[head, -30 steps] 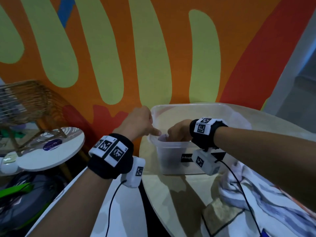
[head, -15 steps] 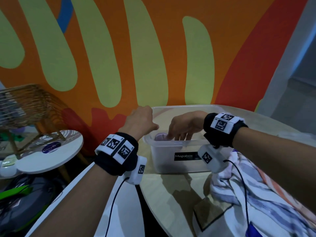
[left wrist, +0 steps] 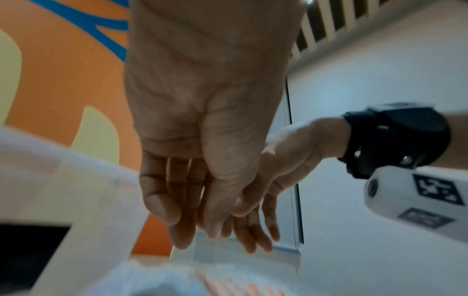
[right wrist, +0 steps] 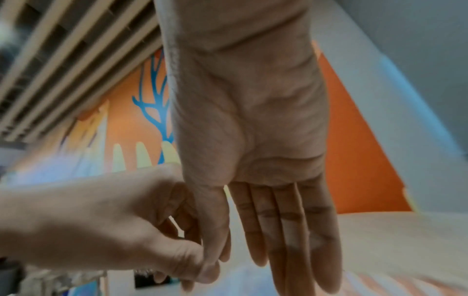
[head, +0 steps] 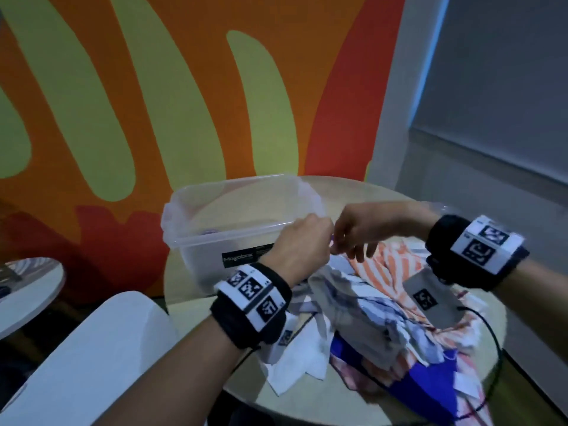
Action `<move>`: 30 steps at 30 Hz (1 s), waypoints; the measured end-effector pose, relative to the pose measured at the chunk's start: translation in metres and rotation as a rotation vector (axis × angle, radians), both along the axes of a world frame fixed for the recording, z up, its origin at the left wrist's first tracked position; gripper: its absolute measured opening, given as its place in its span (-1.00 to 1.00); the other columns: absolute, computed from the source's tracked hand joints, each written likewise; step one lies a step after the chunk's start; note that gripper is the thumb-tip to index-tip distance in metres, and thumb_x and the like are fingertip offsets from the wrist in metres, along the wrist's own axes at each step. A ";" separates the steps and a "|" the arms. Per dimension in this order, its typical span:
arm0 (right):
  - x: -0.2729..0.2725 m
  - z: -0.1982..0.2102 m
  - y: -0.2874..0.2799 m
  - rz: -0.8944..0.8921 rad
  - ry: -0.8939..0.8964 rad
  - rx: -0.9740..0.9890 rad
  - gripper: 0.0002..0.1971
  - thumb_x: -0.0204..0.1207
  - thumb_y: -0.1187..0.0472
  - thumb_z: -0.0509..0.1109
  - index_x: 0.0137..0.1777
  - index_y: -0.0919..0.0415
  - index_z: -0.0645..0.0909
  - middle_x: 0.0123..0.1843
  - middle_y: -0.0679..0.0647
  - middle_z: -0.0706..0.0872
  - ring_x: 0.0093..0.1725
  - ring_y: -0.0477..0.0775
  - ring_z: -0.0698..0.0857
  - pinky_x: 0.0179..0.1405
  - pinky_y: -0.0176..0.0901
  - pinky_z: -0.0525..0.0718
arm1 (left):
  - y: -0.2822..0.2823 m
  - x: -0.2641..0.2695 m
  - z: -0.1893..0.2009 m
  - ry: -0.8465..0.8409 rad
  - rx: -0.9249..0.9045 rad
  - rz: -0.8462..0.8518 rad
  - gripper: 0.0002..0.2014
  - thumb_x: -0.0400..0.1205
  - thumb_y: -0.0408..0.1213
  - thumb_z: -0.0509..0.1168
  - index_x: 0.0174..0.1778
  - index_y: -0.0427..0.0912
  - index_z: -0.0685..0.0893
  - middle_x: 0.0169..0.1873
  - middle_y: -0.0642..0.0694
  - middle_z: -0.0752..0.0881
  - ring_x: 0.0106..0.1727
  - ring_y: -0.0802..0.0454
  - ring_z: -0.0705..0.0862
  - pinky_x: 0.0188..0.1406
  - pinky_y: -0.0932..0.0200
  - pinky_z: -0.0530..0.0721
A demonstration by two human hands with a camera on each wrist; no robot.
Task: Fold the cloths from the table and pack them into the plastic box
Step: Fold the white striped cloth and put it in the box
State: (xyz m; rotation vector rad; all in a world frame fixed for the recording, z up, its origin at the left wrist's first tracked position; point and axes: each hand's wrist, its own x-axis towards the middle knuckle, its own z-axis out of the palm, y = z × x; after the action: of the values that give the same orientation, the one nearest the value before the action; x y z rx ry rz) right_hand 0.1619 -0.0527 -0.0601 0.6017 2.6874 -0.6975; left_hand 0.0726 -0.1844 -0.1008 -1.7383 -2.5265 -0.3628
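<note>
Both hands meet above a heap of cloths point(head: 384, 321) on a round table point(head: 353, 192), just right of the clear box point(head: 215, 241): the left hand point(head: 302, 244) and the right hand point(head: 365, 224) have loose, straight fingers, touching each other, gripping nothing I can make out.

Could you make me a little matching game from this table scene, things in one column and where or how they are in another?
Things:
1. plastic box
2. orange striped cloth
3. blue cloth
4. right hand

Descriptions:
A. near edge of the pile
B. open, fingers hanging over the cloths
C. clear, black label on its front
D. in the pile, right of the box

Pairs: 1-C, 2-D, 3-A, 4-B
</note>
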 end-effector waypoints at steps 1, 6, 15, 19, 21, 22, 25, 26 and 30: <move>0.009 -0.015 0.008 -0.021 -0.029 0.019 -0.76 0.63 0.11 0.52 -0.04 0.34 0.80 -0.14 0.27 0.86 -0.16 0.22 0.87 -0.23 -0.11 0.83 | 0.009 0.008 -0.013 -0.001 -0.051 -0.030 -0.84 0.72 -0.28 0.30 0.18 -0.17 0.71 0.12 -0.24 0.69 0.16 -0.31 0.71 -0.08 -0.05 0.55; 0.057 -0.065 0.055 -0.123 -0.098 0.149 -0.85 0.54 0.17 0.49 -0.14 0.25 0.81 -0.20 0.17 0.86 -0.36 0.02 0.75 -0.35 -0.19 0.77 | 0.044 0.020 -0.070 0.021 -0.142 -0.155 -0.81 0.64 -0.40 0.32 0.13 -0.18 0.74 0.16 -0.20 0.73 0.26 -0.24 0.66 0.07 -0.03 0.60; 0.097 -0.132 0.079 -0.132 0.012 0.150 -0.83 0.45 -0.03 0.58 -0.13 0.03 0.72 -0.13 -0.11 0.76 -0.13 -0.02 0.72 -0.21 -0.14 0.63 | 0.075 0.028 -0.094 0.051 -0.278 -0.122 -0.95 0.62 -0.42 0.36 -0.06 -0.28 0.72 0.13 -0.21 0.70 0.27 -0.24 0.60 0.02 -0.12 0.52; 0.097 -0.140 0.076 -0.114 0.136 0.157 -0.75 0.42 0.01 0.60 0.05 -0.09 0.66 0.02 -0.13 0.69 0.00 0.01 0.68 -0.03 -0.10 0.67 | 0.071 0.027 -0.094 -0.032 -0.280 -0.168 -0.71 0.64 0.02 0.42 -0.11 -0.17 0.80 0.02 -0.12 0.69 0.19 -0.17 0.54 0.23 -0.13 0.54; 0.094 -0.136 0.071 -0.063 0.214 0.172 -0.77 0.45 0.09 0.59 0.09 -0.03 0.71 0.00 -0.10 0.70 -0.04 -0.02 0.66 -0.16 -0.23 0.60 | 0.065 0.029 -0.098 -0.012 -0.246 -0.200 -0.76 0.60 -0.02 0.49 -0.09 -0.13 0.80 0.10 -0.10 0.68 0.20 -0.11 0.54 0.18 -0.12 0.59; 0.092 -0.133 0.067 -0.033 0.243 0.167 -0.76 0.47 0.10 0.59 0.11 0.01 0.73 -0.02 -0.09 0.70 -0.07 -0.05 0.65 -0.22 -0.31 0.53 | 0.064 0.028 -0.101 -0.004 -0.198 -0.202 -0.85 0.61 -0.12 0.48 -0.06 -0.12 0.81 0.12 -0.09 0.70 0.21 -0.10 0.57 0.17 -0.13 0.63; 0.085 -0.127 0.058 -0.008 0.335 0.116 -0.68 0.47 0.06 0.62 0.20 0.04 0.71 -0.07 -0.08 0.68 -0.18 -0.19 0.60 -0.32 -0.39 0.41 | 0.067 0.024 -0.095 0.015 -0.047 -0.159 -0.90 0.56 -0.36 0.37 -0.20 -0.09 0.77 -0.10 -0.08 0.75 -0.01 -0.12 0.65 -0.02 -0.15 0.72; 0.084 -0.125 0.059 -0.031 0.356 0.102 -0.65 0.47 0.06 0.62 0.22 0.04 0.70 -0.07 -0.07 0.69 -0.19 -0.20 0.60 -0.32 -0.38 0.42 | 0.069 0.025 -0.086 0.026 -0.005 -0.147 -0.88 0.58 -0.37 0.34 -0.24 -0.12 0.72 -0.15 -0.09 0.73 -0.09 -0.12 0.64 -0.08 -0.15 0.71; 0.081 -0.128 0.059 -0.036 0.374 0.085 -0.69 0.46 0.09 0.63 0.19 0.09 0.78 -0.08 -0.07 0.75 -0.18 -0.12 0.64 -0.30 -0.40 0.45 | 0.067 0.026 -0.064 -0.063 -0.097 -0.171 -0.82 0.66 -0.32 0.34 -0.27 -0.18 0.69 -0.27 -0.06 0.69 -0.18 -0.09 0.66 -0.23 0.04 0.61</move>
State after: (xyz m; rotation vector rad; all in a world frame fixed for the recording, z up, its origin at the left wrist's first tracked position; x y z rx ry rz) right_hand 0.2425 0.0058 -0.1883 0.5921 3.0700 -0.7755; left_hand 0.0984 -0.1170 -0.1649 -2.0169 -2.4836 -0.3126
